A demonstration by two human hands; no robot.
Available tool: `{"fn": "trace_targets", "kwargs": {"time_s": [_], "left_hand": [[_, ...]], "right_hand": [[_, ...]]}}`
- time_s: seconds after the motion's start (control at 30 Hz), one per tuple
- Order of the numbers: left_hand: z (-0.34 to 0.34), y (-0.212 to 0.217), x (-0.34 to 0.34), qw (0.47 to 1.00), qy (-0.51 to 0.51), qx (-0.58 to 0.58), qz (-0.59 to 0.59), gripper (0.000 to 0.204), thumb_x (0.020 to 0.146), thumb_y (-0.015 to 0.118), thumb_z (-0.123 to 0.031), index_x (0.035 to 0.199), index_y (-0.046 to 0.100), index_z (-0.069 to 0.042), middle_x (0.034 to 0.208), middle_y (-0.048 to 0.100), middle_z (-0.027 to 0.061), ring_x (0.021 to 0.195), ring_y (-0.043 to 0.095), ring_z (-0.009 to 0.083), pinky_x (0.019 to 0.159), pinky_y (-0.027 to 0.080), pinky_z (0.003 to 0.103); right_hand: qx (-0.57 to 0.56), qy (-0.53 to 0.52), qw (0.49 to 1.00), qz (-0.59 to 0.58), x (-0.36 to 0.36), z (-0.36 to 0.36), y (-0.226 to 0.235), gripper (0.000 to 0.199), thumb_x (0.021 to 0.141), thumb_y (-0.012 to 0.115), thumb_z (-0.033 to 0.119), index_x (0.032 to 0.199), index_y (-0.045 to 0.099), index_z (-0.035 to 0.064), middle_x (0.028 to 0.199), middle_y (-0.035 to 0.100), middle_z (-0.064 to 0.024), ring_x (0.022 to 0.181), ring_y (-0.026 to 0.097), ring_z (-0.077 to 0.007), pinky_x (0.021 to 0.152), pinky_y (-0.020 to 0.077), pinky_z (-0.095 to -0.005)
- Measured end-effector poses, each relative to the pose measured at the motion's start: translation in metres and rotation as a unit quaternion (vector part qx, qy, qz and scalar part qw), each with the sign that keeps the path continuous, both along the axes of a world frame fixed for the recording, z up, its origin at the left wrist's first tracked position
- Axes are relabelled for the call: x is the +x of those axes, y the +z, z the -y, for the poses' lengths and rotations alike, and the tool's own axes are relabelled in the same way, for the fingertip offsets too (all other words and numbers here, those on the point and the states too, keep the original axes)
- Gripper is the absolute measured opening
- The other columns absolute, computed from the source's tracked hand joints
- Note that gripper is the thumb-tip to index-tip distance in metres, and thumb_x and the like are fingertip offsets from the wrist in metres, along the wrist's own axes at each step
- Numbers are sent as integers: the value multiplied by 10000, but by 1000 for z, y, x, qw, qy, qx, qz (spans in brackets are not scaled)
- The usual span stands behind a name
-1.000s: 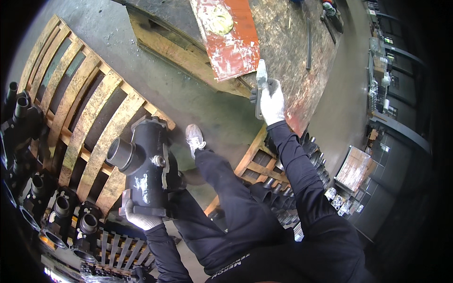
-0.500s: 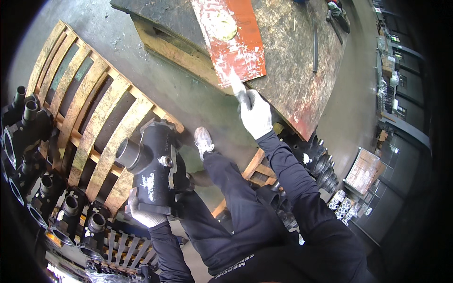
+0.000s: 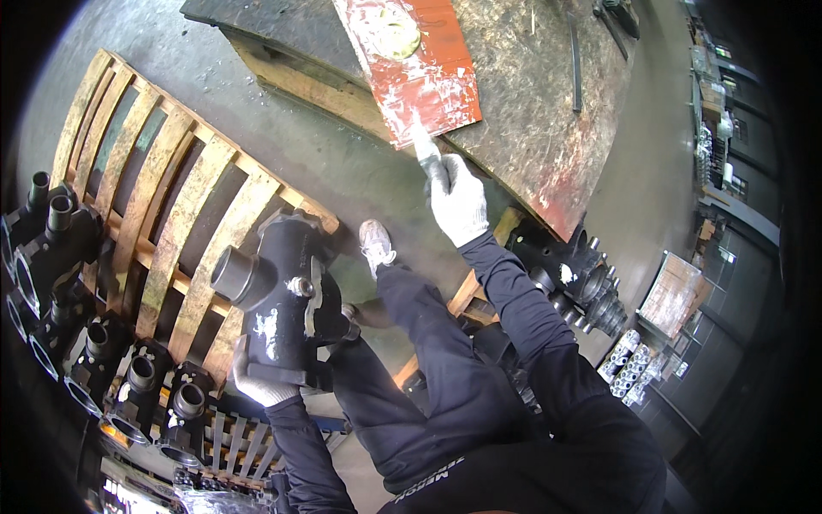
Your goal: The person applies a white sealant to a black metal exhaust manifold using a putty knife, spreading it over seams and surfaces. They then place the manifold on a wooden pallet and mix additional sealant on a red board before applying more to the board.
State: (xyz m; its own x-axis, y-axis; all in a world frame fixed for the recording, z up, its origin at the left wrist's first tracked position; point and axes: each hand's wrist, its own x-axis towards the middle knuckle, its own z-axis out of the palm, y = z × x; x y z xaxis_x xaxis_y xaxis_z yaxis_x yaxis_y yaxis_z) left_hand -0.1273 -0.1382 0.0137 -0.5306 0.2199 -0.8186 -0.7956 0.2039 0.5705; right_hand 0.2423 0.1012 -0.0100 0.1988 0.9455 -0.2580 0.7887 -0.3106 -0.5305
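Left grip, partly hidden, clasped a black casting; right grip clamped a spatula near the scuffed upper-centre surface.

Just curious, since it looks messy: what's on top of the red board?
A pale yellowish lump and white smears lie on the red board. The surface beneath them is covered, so I can't see it.

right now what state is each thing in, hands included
Left hand, gloved, gripping the black casting
Right hand, gloved, closed around the putty knife
Black casting, smeared white on its side
Putty knife, blade whitish, at the red board's edge
Red board, streaked with white
Paste, heaped on the board
Bench top, scuffed, stained
Pallet, slats stained
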Motion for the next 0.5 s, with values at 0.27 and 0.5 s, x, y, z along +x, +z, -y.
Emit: {"fn": "trace_targets", "kwargs": {"time_s": [0.27,0.5], "left_hand": [[-4,4,4,1000,1,22,-1,363,862,613,-216,1143,704,-4,1186,694,143,1145,669,309,1065,523,467],[-4,2,7,1000,9,26,-4,386,853,606,-217,1162,695,-2,1201,681,152,1155,659,314,1068,513,463]], "right_hand": [[44,49,997,40,-24,3,14,293,1082,568,375,1046,649,96,809,714,-222,765,707,-465,666,550,-546],[29,7,998,58,-21,-16,27,368,1092,532,412,1031,665,74,808,720,-226,770,721,-446,683,559,-530]]}}
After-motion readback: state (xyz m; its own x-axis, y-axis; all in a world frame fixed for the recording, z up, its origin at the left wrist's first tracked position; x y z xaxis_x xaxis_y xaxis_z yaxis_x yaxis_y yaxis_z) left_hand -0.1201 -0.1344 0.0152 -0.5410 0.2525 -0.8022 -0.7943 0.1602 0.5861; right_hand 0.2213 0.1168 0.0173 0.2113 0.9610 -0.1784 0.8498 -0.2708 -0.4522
